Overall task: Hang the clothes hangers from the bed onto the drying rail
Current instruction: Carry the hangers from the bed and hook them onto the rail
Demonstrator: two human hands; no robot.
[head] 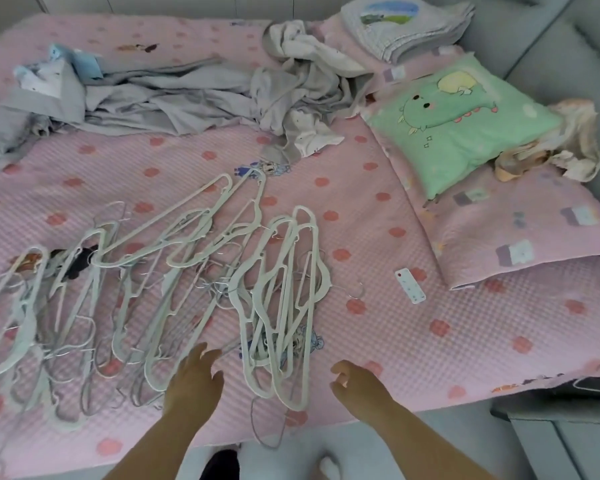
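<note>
Several white plastic clothes hangers (174, 282) lie tangled in loose bundles across the near left half of the pink bed (378, 209). One bundle (284, 306) lies closest to my hands. My left hand (194, 375) reaches over the bed's near edge, fingers spread and relaxed, its fingertips just short of the hangers. My right hand (355, 384) hovers to the right of that bundle with fingers loosely curled, holding nothing. The drying rail is out of view.
A heap of grey and white clothes (194, 95) lies across the far side. A green dragon pillow (461, 123), folded blankets (406, 26) and a pink pillow (520, 233) sit at the right. A small white remote (410, 285) lies near the hangers. Grey furniture (565, 441) stands at the lower right.
</note>
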